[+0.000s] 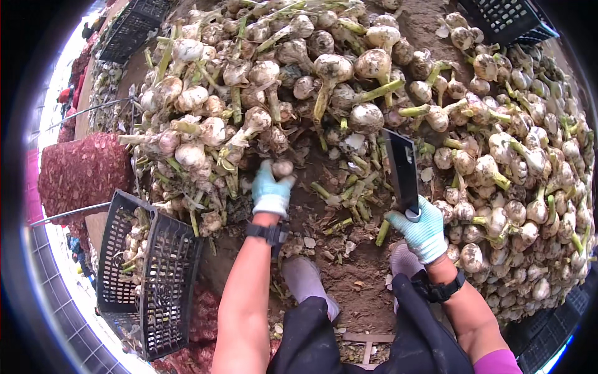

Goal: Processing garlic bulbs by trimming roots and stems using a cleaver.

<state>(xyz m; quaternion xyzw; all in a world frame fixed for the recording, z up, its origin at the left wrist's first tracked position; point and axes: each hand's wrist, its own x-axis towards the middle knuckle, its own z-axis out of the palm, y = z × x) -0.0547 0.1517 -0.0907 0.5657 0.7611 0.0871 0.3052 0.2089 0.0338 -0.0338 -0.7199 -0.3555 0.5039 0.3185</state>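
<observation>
My left hand, in a pale green and white glove, is closed round a garlic bulb at the near edge of the heap. The bulb shows between thumb and fingers; its stem is hidden. In my right hand, gloved alike, is the handle of a broad-bladed knife. The dark rectangular blade points up and away, over the gap between the garlic piles. Bulbs with stems lie heaped beyond both hands. Cut green stems are scattered on the soil between my hands.
A black plastic crate holding garlic leans at the left, with a full red mesh sack behind it. More garlic bulbs spread along the right. Other black crates stand at the far edges. My feet are on dirt below.
</observation>
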